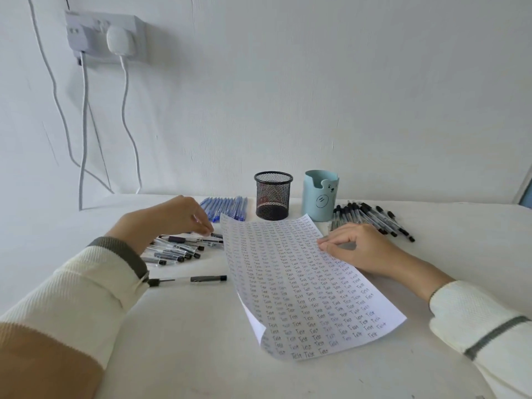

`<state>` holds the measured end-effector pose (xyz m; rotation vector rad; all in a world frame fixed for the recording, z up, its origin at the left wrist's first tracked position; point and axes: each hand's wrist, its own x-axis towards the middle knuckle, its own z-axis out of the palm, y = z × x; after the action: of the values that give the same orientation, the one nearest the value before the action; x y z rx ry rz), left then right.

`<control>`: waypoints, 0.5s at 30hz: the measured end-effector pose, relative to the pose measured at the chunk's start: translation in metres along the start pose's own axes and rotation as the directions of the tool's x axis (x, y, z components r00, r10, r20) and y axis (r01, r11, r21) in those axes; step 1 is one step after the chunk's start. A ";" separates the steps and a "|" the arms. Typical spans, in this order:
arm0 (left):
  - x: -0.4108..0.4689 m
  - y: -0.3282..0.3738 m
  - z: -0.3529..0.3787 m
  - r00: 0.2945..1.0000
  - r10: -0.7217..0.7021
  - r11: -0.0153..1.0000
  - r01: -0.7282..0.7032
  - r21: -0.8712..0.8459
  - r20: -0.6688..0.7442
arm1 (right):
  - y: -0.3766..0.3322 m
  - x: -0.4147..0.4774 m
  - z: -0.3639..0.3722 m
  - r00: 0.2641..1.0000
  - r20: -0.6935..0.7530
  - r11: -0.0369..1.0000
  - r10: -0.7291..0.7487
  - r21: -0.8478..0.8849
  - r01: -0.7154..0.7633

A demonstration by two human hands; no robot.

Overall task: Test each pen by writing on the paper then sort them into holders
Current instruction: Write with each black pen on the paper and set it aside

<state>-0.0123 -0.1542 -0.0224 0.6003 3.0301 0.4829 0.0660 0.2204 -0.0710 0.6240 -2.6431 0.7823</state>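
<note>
Choosing a pen: the left hand (169,218) curls its fingers over the left pens (175,249), grip unclear, the right hand (362,244) pinches the paper (302,283) edge; next, lift one and write.

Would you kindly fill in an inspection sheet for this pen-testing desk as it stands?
Surface: white table.
Job's things: paper filled with "Test", its near left corner curled; blue pens in a row behind it; black pens heaped to the right; clear pens heaped to the left, a lone pen nearer; no pens stick out of the mesh holder or the bear holder.
Clutter: nothing seen.
Hands: left hand over the clear pens, grip unclear; right hand pinches the paper's edge.
Cables: white cables hang from a socket.
Surroundings: white wall.
</note>
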 end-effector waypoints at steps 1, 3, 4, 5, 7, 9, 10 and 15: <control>0.000 0.000 0.001 1.000 0.002 1.000 -0.002 0.018 0.005 | 0.000 0.000 0.000 1.000 0.003 1.000 0.004 0.008 -0.004; 0.002 -0.003 0.000 1.000 -0.005 0.997 0.005 0.082 0.000 | -0.002 -0.001 0.000 1.000 0.014 1.000 0.019 0.012 -0.020; 0.003 -0.006 -0.002 0.999 -0.024 0.994 0.026 0.106 -0.024 | -0.003 -0.001 0.000 0.999 0.019 1.000 0.026 0.014 -0.026; 0.004 -0.010 -0.004 0.996 -0.058 0.987 0.067 0.143 -0.069 | -0.003 -0.001 0.000 0.999 0.019 0.999 0.031 0.015 -0.032; 0.002 -0.013 -0.011 0.964 -0.107 0.943 0.176 0.284 -0.243 | -0.003 -0.001 0.000 0.999 0.016 0.999 0.032 0.011 -0.032; 0.001 -0.007 -0.016 0.883 -0.010 0.942 0.165 0.291 -0.470 | -0.003 -0.001 0.000 0.999 0.019 0.999 0.040 0.001 -0.040; 0.001 0.001 -0.015 0.831 0.066 0.973 0.068 0.219 -0.552 | -0.002 -0.001 0.000 0.999 0.025 0.999 0.046 -0.002 -0.046; -0.011 0.090 0.016 0.748 0.365 0.895 -0.447 -0.013 -0.555 | -0.008 -0.001 -0.003 0.998 0.033 0.999 0.050 0.002 -0.050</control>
<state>0.0323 -0.0748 -0.0112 1.3430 3.3066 1.0459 0.0714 0.2165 -0.0655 0.5786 -2.6974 0.7972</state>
